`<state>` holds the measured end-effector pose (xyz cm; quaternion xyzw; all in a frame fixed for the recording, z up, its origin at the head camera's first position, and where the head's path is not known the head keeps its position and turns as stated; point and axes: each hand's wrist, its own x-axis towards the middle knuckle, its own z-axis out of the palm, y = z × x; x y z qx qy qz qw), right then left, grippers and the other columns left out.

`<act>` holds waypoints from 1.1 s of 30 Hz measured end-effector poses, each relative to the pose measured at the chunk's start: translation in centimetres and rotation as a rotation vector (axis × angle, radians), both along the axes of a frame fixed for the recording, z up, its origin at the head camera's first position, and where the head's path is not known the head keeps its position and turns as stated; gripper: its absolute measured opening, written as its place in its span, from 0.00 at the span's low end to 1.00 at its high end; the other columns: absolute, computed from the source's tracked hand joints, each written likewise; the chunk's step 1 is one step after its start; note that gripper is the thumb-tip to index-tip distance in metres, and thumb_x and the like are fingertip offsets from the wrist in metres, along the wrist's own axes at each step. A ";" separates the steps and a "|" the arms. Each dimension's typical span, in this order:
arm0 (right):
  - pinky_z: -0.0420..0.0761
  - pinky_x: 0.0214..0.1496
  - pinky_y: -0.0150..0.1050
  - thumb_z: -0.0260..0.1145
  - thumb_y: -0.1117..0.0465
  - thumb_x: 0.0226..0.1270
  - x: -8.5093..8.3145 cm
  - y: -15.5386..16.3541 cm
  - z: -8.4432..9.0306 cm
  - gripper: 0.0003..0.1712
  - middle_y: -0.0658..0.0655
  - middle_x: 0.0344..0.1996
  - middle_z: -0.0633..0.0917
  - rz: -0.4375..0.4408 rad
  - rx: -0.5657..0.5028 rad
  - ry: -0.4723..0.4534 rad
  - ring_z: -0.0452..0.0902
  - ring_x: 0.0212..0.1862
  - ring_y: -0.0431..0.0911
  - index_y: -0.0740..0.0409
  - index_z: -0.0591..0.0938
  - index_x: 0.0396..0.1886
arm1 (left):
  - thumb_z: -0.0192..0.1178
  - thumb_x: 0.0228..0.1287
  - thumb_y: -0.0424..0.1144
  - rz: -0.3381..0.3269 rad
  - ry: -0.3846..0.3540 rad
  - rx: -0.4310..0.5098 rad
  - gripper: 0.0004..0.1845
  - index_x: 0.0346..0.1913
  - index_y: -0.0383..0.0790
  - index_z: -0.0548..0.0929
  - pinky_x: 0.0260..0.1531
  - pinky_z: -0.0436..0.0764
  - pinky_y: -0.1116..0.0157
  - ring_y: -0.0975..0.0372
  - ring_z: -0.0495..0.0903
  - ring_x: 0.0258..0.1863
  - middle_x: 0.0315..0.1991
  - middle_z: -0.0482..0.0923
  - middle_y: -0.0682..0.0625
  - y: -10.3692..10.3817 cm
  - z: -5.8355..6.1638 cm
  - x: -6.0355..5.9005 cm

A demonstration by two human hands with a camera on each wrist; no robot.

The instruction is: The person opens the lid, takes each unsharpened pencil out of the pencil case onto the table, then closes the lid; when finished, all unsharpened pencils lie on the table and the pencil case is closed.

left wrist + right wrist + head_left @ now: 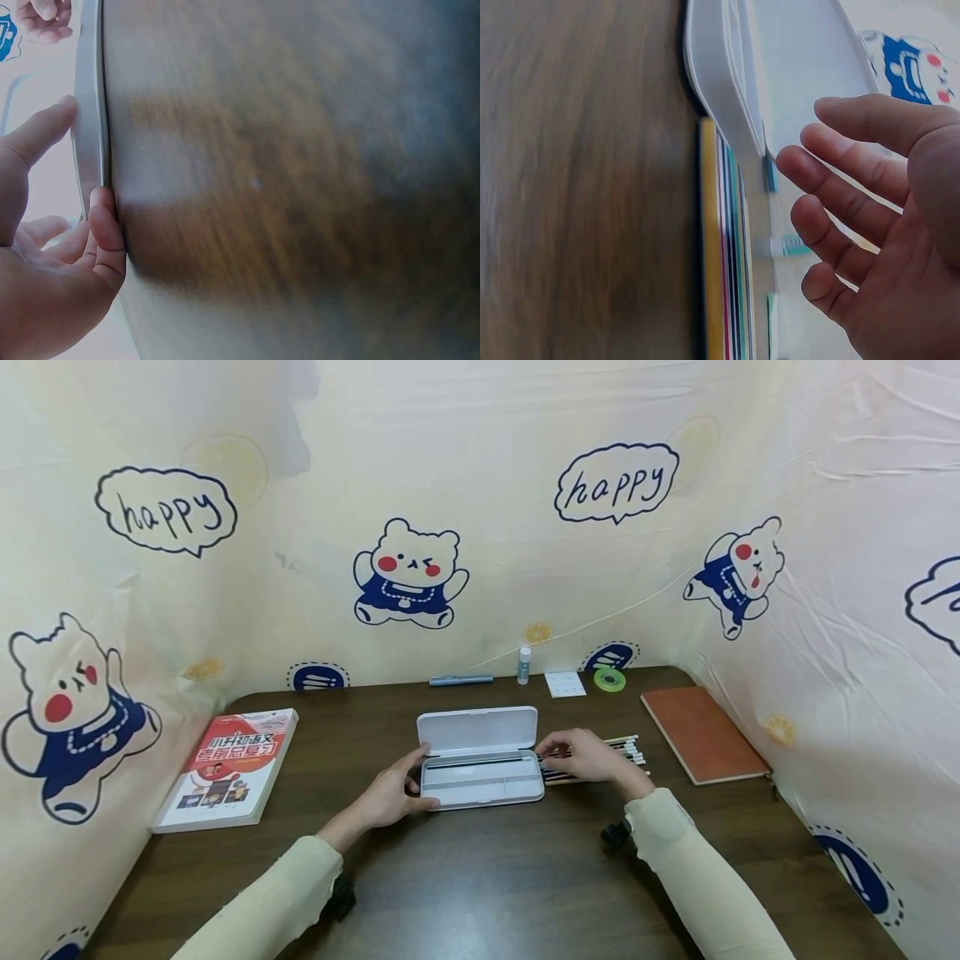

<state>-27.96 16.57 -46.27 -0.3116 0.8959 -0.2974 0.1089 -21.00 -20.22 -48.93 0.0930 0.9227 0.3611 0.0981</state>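
Observation:
A white pencil case [480,792] lies on the table with its lid [477,730] raised at the back. Along its rear compartment rests a dark, thin pencil [480,762]. My left hand [392,791] grips the left end of the case, thumb at the front corner and fingers round the side. Over the case's right end is my right hand [585,755], its fingers loosely bent and holding nothing in the right wrist view. Beneath and beside it lie several striped pencils [731,247], their white-tipped ends [633,750] pointing right.
A thick red-and-white book [228,768] lies at the left, a brown notebook [703,735] at the right. Along the back edge are a blue pen [461,680], a glue stick [523,666], a white notepad [565,684] and green tape [609,679].

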 end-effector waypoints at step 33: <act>0.74 0.63 0.51 0.69 0.58 0.66 0.2 -4.3 -1.3 0.13 0.54 0.51 0.84 0.023 0.170 0.073 0.77 0.56 0.49 0.51 0.87 0.50 | 0.77 0.53 0.46 -0.004 0.009 0.009 0.54 0.79 0.49 0.55 0.36 0.74 0.67 0.63 0.75 0.36 0.68 0.72 0.43 0.0 -0.1 0.0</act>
